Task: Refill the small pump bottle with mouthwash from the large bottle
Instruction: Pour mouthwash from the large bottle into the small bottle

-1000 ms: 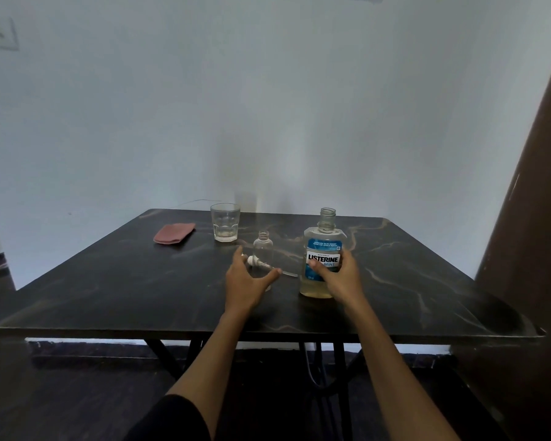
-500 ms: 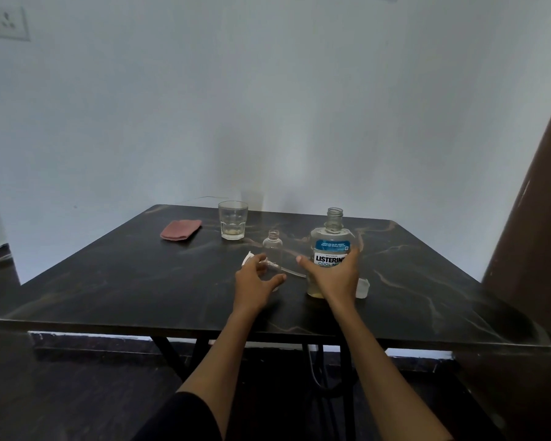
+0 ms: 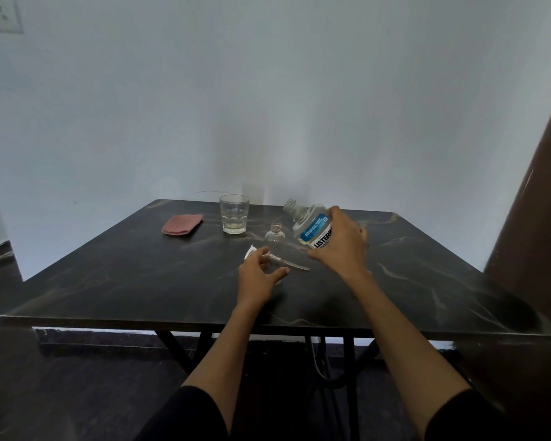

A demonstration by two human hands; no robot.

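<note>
1. the small pump bottle [image 3: 275,239] stands upright and uncapped on the dark marbled worktop [image 3: 140,275], about the middle of it.
2. just right of the small pump bottle and above it, the large mouthwash bottle [image 3: 310,226] is off the worktop and tilted, its open neck leaning left toward the small bottle's mouth; pale liquid shows inside it.
3. the right hand [image 3: 341,246] is wrapped around the large bottle's labelled body, its grip clenched on it.
4. just in front of the small pump bottle, the white pump head [image 3: 252,251] with its clear tube [image 3: 295,265] lies flat on the worktop.
5. the left hand [image 3: 258,275] sits right in front of the small pump bottle, fingers loosely curved near the pump head; its grip is released, holding nothing i can make out.
6. behind and left of the small pump bottle stands a clear drinking glass [image 3: 234,213] with a little pale liquid at the bottom.
7. farther left of the small pump bottle, past the glass, a folded pink cloth [image 3: 182,224] lies flat.
</note>
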